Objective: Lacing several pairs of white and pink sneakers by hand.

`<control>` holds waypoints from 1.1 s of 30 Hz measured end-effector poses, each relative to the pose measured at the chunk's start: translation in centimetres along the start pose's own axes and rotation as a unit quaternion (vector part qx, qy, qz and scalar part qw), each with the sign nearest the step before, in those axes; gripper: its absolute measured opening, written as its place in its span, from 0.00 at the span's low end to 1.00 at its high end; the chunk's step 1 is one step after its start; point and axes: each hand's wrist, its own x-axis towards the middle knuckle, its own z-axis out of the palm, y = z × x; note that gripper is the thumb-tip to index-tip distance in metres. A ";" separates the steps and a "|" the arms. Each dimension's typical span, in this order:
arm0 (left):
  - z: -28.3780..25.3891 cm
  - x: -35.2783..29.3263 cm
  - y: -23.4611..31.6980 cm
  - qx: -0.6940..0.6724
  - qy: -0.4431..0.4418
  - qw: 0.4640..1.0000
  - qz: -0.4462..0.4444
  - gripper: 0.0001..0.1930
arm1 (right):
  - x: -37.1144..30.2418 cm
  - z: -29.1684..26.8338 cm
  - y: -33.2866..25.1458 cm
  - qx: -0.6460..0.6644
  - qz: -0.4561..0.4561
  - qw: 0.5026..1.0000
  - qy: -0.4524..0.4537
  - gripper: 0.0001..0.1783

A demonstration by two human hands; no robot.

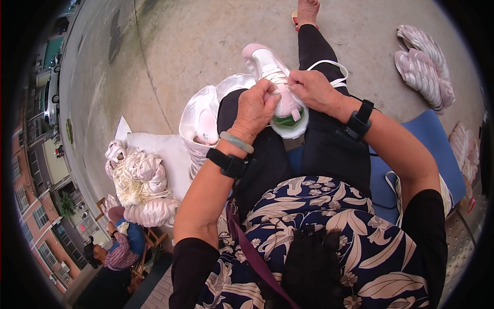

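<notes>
A pink-and-white shoe upper (267, 61) lies over my lap, its toe pointing away from me and its opening toward me. A green patch shows inside its heel end, above a round white piece (294, 132). My left hand (257, 104) is closed in a pinch at the left side of the lacing. On the right side of the lacing, my right hand (315, 92) is closed too, with its fingertips on the white shoelace (337, 64), which loops out past that hand. The exact grip of the fingertips is partly hidden.
Stacked shoe uppers (199, 123) stand beside my left leg. Farther left, a pile of uppers and cream laces (136, 175) rests by a white sheet (159, 141). More bundled uppers (424, 67) lie on the floor at right, beyond a blue surface (435, 144). Another person (116, 250) sits lower left.
</notes>
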 end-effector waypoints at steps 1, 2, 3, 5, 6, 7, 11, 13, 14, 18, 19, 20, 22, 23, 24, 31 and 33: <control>0.0 0.0 0.0 0.000 -0.001 1.000 -0.001 0.08 | 0.1 -0.1 0.0 0.001 0.001 1.000 0.000 0.08; -0.1 0.0 -0.1 0.002 -0.006 1.000 -0.005 0.08 | 0.2 -0.1 0.0 0.003 -0.003 1.000 -0.002 0.08; -0.2 0.0 -0.1 0.004 -0.011 1.000 -0.009 0.08 | 0.4 -0.1 0.0 0.006 -0.007 1.000 -0.003 0.08; -0.4 0.1 0.0 0.005 -0.016 1.000 -0.014 0.08 | 0.7 0.2 -0.4 0.003 -0.016 1.000 0.002 0.08; -0.4 0.1 0.1 0.007 -0.020 1.000 -0.020 0.08 | 0.7 0.2 -0.6 0.001 -0.025 1.000 0.007 0.08; -0.5 0.2 0.1 0.007 -0.019 1.000 -0.021 0.08 | 0.8 0.2 -0.7 0.002 -0.025 1.000 0.006 0.08; -0.4 0.7 -0.5 -0.044 -0.032 0.997 -0.052 0.07 | 0.9 0.0 -0.7 0.006 -0.024 1.000 -0.016 0.08; -0.2 1.3 -0.6 -0.089 -0.040 0.992 -0.083 0.08 | 1.3 0.0 -0.4 0.000 -0.037 0.999 -0.017 0.08; 0.0 1.6 -0.4 -0.008 -0.035 0.997 -0.067 0.07 | 1.7 -0.1 -0.2 0.011 -0.024 0.999 -0.035 0.08; 1.0 1.9 0.5 0.046 -0.009 0.997 -0.061 0.08 | 2.3 -1.2 0.1 0.049 0.014 0.993 -0.106 0.08; 0.9 1.8 0.3 0.049 -0.007 0.997 -0.061 0.08 | 2.4 -1.6 -0.4 0.051 0.011 0.993 -0.105 0.08; 0.8 1.7 0.2 -0.013 -0.011 0.996 -0.092 0.07 | 2.5 -2.2 -0.8 0.023 0.011 0.990 -0.136 0.09; 0.7 1.6 0.0 -0.075 -0.016 0.989 -0.123 0.07 | 2.2 -3.4 -1.3 -0.005 0.012 0.986 -0.167 0.09; 0.7 1.5 0.0 -0.088 -0.004 0.989 -0.118 0.07 | 1.9 -4.0 -1.4 -0.042 -0.019 0.990 -0.135 0.11; 0.7 1.3 -0.1 -0.101 0.007 0.988 -0.113 0.06 | 1.7 -4.6 -1.6 -0.079 -0.049 0.990 -0.103 0.12; -2.4 -0.2 0.9 0.115 0.130 0.977 0.121 0.04 | -0.3 -5.5 0.9 -0.178 -0.140 0.966 0.123 0.07; -5.2 -1.3 0.6 0.138 0.143 0.978 0.071 0.07 | -0.5 -5.2 1.1 -0.171 -0.128 0.968 0.136 0.07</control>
